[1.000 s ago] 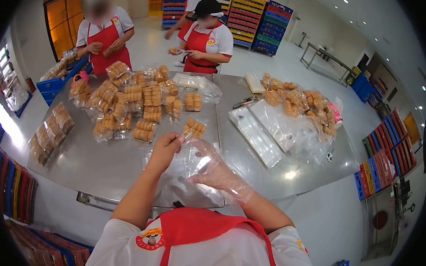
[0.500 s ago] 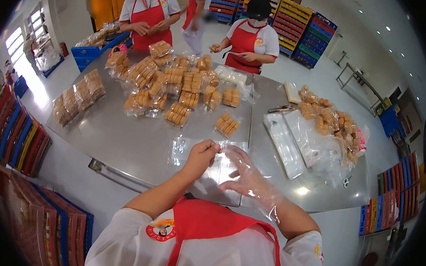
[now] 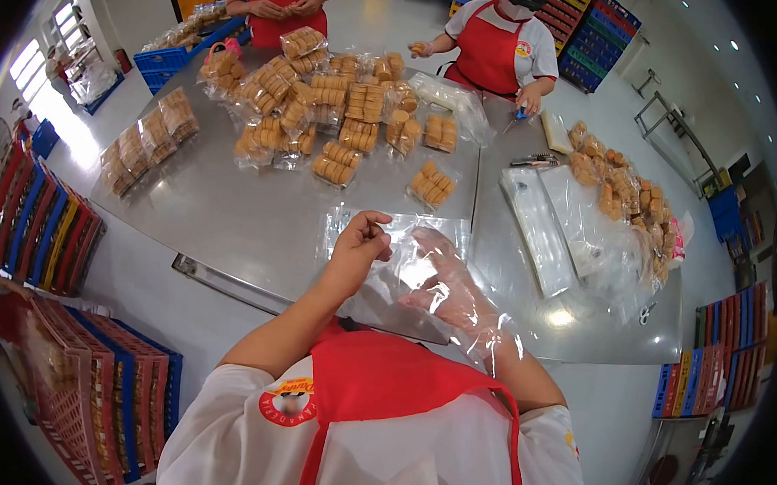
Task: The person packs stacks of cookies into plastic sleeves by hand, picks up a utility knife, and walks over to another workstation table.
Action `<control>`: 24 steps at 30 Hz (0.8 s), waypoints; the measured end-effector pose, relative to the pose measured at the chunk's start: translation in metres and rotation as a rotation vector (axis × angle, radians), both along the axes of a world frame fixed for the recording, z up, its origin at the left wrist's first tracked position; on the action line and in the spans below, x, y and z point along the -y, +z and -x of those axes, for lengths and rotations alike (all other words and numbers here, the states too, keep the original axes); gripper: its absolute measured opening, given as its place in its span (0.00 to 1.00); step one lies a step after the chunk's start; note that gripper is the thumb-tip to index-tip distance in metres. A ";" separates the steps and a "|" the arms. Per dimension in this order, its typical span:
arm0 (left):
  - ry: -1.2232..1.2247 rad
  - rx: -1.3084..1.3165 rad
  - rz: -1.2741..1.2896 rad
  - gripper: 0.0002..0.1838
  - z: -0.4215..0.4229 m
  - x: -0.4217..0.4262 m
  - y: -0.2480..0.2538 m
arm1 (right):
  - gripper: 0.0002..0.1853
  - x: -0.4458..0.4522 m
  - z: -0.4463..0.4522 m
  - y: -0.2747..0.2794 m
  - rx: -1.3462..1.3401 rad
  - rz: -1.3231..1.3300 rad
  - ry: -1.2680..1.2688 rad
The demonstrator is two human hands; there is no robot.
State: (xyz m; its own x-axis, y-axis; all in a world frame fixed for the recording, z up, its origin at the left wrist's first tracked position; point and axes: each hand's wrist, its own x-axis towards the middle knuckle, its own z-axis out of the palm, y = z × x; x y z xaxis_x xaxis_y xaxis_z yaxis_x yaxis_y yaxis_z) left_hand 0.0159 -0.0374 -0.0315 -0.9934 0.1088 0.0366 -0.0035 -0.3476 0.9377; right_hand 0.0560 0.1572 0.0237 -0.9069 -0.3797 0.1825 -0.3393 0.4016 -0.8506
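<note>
My right hand point(image 3: 444, 276) wears a loose clear plastic glove point(image 3: 487, 325). Its fingers are stretched out with the thumb apart, and nothing is in them. Just to its left, apart from it, my bare left hand point(image 3: 360, 252) is loosely curled, with no object visible between finger and thumb. Clear flat plastic bags point(image 3: 332, 231) lie on the steel table under and behind both hands. Closest beyond my right hand is a bag of round biscuits point(image 3: 432, 184), lying by itself.
Many bagged biscuits point(image 3: 362, 102) are heaped at mid-table, with a row of packs point(image 3: 149, 142) at left. To the right lie a stack of clear bags point(image 3: 537, 233), loose biscuits point(image 3: 624, 189) and scissors point(image 3: 646, 314). Two co-workers point(image 3: 504, 51) stand across the table point(image 3: 256, 257).
My left hand has let go of the glove's fingertips and moved left, away from my right hand. The co-worker at the right has reached down to a blue-handled tool on the table.
</note>
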 end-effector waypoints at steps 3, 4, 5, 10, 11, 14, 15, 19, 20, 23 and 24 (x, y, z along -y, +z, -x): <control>0.106 -0.021 0.055 0.12 0.002 0.000 -0.006 | 0.35 0.005 -0.004 0.000 0.148 0.008 -0.009; 0.147 -0.026 0.072 0.12 0.003 0.003 -0.010 | 0.31 0.000 -0.004 0.000 0.232 0.058 0.008; 0.185 -0.007 0.089 0.12 0.004 0.008 -0.012 | 0.30 -0.007 -0.009 0.001 0.220 0.059 0.000; 0.262 0.027 0.109 0.11 0.036 0.032 -0.033 | 0.33 -0.051 -0.028 -0.018 0.056 0.127 -0.132; 0.278 0.045 0.086 0.11 0.043 0.034 -0.039 | 0.37 -0.045 -0.035 -0.020 0.154 0.314 -0.238; 0.393 -0.086 0.171 0.14 0.073 0.031 -0.052 | 0.45 -0.041 -0.026 -0.032 -0.011 0.472 -0.316; 0.524 -0.214 0.310 0.15 0.087 0.027 -0.066 | 0.45 -0.036 -0.023 -0.036 -0.066 0.511 -0.381; 0.726 -0.358 0.829 0.22 0.094 0.038 -0.055 | 0.43 -0.022 -0.007 -0.050 -0.050 0.612 -0.608; 0.709 -0.360 0.922 0.24 0.094 0.046 -0.054 | 0.33 -0.016 -0.007 -0.057 -0.093 0.602 -0.621; 0.667 -0.356 1.129 0.26 0.096 0.071 -0.067 | 0.18 -0.063 0.017 -0.144 0.161 0.263 -0.506; 0.662 -0.363 1.150 0.25 0.099 0.079 -0.074 | 0.14 -0.063 0.014 -0.149 0.098 0.169 -0.514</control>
